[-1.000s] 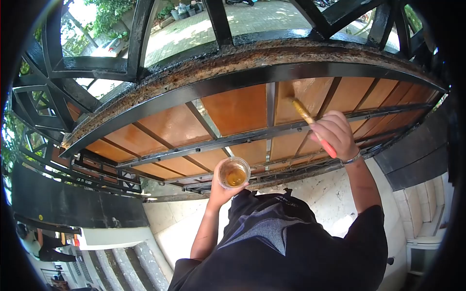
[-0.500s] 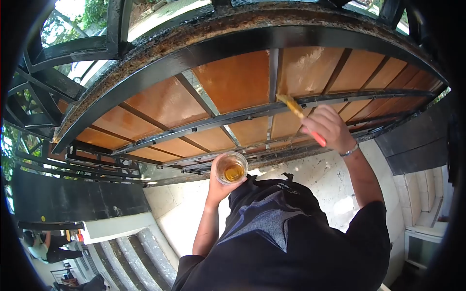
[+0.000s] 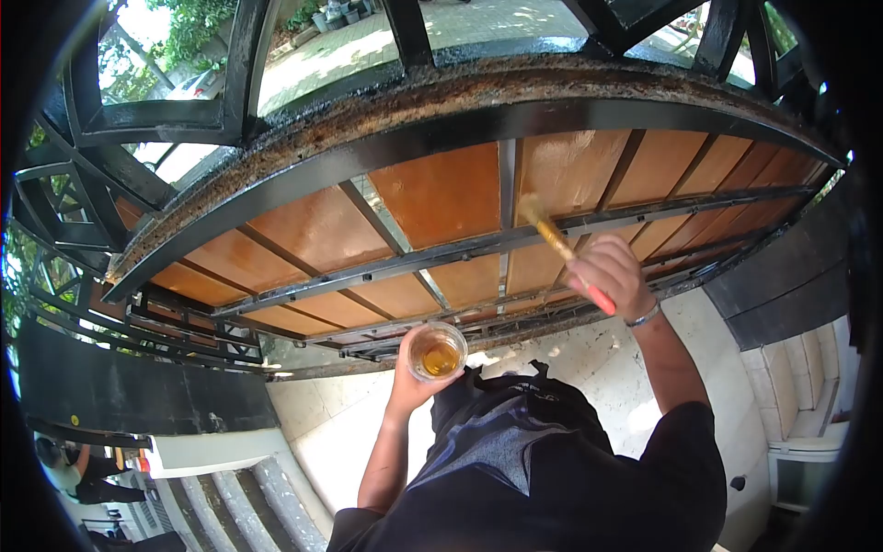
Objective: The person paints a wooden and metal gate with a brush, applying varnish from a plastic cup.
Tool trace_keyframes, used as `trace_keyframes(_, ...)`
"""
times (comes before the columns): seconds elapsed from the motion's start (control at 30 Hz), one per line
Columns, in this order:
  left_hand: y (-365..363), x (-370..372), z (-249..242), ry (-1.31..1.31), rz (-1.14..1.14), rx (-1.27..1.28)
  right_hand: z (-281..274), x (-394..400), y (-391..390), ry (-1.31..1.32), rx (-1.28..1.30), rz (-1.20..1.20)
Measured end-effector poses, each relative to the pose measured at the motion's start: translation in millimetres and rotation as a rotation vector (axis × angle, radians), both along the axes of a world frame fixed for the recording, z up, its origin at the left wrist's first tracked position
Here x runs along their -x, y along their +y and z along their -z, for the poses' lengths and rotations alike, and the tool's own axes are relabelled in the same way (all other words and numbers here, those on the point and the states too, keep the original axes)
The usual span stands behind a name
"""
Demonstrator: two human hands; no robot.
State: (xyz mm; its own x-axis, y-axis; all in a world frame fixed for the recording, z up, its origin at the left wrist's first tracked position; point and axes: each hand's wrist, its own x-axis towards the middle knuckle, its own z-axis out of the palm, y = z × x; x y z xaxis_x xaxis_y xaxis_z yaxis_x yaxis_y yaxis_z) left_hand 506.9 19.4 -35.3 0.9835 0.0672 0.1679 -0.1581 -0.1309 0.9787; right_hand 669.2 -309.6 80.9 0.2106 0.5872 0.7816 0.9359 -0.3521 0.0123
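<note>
- at the lower left of a glossy orange-brown panel (image 3: 575, 166), a little above the black rail (image 3: 460, 250), the bristles (image 3: 531, 208) of a brush (image 3: 555, 241) lie against or close over the surface; blur hides whether they touch.
- half a second ago the bristles were down in the panel's bottom corner, by the rail; now they have come back up slightly, beside the pale upright bar (image 3: 507, 184).
- this looks like a return stroke over the same strip, so the work seems to be staying on this one panel.
- the right hand (image 3: 609, 276) has its grip closed round the brush's handle, red end (image 3: 602, 300) pointing back toward the wearer.
- the left hand (image 3: 407, 386) has its grip wrapped around a clear cup (image 3: 456, 339) of amber liquid (image 3: 440, 359), just beyond the dark shirt (image 3: 579, 488); it has barely moved, and the liquid is likely what the brush carries.
- the view has tipped too, showing more paving (image 3: 322, 69) past the curved black beam (image 3: 414, 136); that shift seems the head's, not the panel's.
</note>
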Motion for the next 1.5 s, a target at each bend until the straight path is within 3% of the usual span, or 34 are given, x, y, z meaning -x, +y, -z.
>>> trace_keyframes(0.17,-1,-2,-5,0.018,0.052,-0.027,-41,-13,9,-0.115,0.041,0.013)
trace_keyframes(0.37,0,-20,-20,-0.022,0.091,-0.063,-47,-20,7,-0.329,-0.226,0.082)
trace_keyframes(0.5,0,-24,-19,-0.043,0.08,-0.084,5,-19,2,-0.22,-0.114,0.128)
trace_keyframes(0.57,-3,-21,-22,-0.029,0.078,-0.079,20,-8,-7,0.024,0.029,0.014)
trace_keyframes(0.7,-4,-19,-13,0.022,0.088,-0.04,3,0,-10,0.125,0.104,-0.068)
trace_keyframes(0.77,-6,-22,-17,0.015,0.116,-0.056,-15,-12,-10,0.044,0.123,-0.022)
trace_keyframes(0.87,-9,-29,-25,-0.017,0.148,-0.087,-39,-16,-11,-0.156,-0.103,0.132)
trace_keyframes(0.9,-10,-30,-26,-0.038,0.148,-0.09,-35,-15,-9,-0.157,-0.108,0.136)
trace_keyframes(0.97,-12,-32,-24,-0.051,0.137,-0.137,-23,-10,1,-0.211,-0.387,0.007)
trace_keyframes(1.03,-14,-31,-25,-0.019,0.15,-0.045,-26,-5,20,-0.12,-0.384,0.003)
trace_keyframes(1.13,-11,-23,-27,-0.004,0.164,-0.108,-10,-22,27,-0.047,-0.506,0.054)
trace_keyframes(1.23,-8,-14,-29,-0.014,0.138,-0.132,5,-28,12,-0.007,-0.888,0.335)
trace_keyframes(1.27,-6,-10,-27,-0.002,0.115,-0.14,13,-23,13,0.227,-1.164,0.282)
trace_keyframes(1.3,-4,-8,-26,0.002,0.094,-0.146,13,-20,9,0.23,-1.231,0.386)
trace_keyframes(1.37,0,-10,-27,-0.044,0.093,-0.148,28,-22,1,0.031,-1.288,0.318)
trace_keyframes(1.4,2,-9,-31,-0.029,0.101,-0.147,23,-21,4,0.027,-1.288,0.31)
trace_keyframes(1.47,8,-9,-34,-0.004,0.121,-0.15,8,-17,12,-0.131,-0.813,0.312)
trace_keyframes(1.5,7,-9,-33,-0.017,0.118,-0.148,2,-12,23,-0.084,-0.698,0.271)
